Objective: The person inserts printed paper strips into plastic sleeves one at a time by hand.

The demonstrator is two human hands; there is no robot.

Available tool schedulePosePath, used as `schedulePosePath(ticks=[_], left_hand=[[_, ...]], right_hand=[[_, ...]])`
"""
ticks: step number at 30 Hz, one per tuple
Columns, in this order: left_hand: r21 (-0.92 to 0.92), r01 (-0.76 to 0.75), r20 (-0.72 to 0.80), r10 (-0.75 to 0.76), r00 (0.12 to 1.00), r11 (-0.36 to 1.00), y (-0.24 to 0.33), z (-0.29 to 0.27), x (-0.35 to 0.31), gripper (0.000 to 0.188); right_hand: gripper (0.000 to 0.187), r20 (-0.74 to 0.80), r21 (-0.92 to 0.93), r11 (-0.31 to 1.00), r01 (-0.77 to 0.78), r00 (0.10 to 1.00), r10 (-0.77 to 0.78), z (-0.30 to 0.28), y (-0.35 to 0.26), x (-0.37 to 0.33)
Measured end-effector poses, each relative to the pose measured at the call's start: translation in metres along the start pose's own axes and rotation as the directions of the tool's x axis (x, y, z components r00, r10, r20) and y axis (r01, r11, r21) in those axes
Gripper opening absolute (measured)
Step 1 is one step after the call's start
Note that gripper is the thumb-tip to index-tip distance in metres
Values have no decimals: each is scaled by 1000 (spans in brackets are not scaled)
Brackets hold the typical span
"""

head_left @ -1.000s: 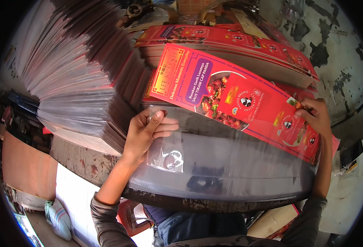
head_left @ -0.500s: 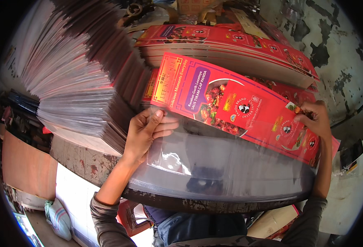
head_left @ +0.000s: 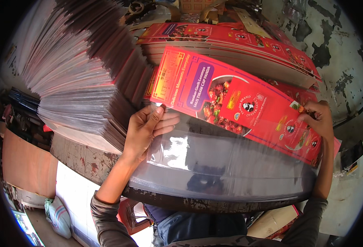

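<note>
A long red printed card [head_left: 226,96] with food pictures lies slantwise before me, its left end higher than its right. My right hand [head_left: 318,117] pinches the card near its right end, thumb on top. At the card's lower left corner, my left hand [head_left: 146,127] presses thumb against forefinger on the edge of a clear plastic sleeve [head_left: 165,123], its other fingers stretched out behind the film. How far the card sits inside the sleeve is hard to see. Under both lies a stack of clear plastic sleeves [head_left: 231,177] along the table's near edge.
A tall fanned stack of sleeved cards [head_left: 78,78] rises at the left. Beyond the held card is a thick pile of red cards [head_left: 239,41]. The worn dark table [head_left: 80,160] has a curved near edge. A peeling wall [head_left: 329,49] stands at the right.
The card's left end has shifted slightly up and left, and its surface has tilted a little. My right hand has moved slightly right. Both hands keep their hold.
</note>
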State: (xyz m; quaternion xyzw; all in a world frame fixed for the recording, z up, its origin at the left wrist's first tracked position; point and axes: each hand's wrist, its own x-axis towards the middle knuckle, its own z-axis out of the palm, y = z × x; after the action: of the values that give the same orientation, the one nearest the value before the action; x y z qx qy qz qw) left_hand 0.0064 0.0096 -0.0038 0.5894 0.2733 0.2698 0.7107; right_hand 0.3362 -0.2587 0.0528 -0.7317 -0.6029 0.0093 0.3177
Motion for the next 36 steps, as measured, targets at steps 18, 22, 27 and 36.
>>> schedulePosePath(ticks=[18,22,27,36], left_hand=[[-25,-88,28,89,996,996,-3,1,3,33],[33,-83,48,81,996,996,-4,-2,1,32],[5,-103,51,103,993,995,-3,0,-1,31],[-46,-88,85,92,992,995,-6,6,-2,29]], right_hand=[[34,318,133,990,47,944,-87,25,-27,30],[37,386,173,973,-153,919,76,65,-70,56],[39,96,-34,993,-112,989,115,105,-81,62],[38,53,-128,988,-90,994,97,75,-69,65]])
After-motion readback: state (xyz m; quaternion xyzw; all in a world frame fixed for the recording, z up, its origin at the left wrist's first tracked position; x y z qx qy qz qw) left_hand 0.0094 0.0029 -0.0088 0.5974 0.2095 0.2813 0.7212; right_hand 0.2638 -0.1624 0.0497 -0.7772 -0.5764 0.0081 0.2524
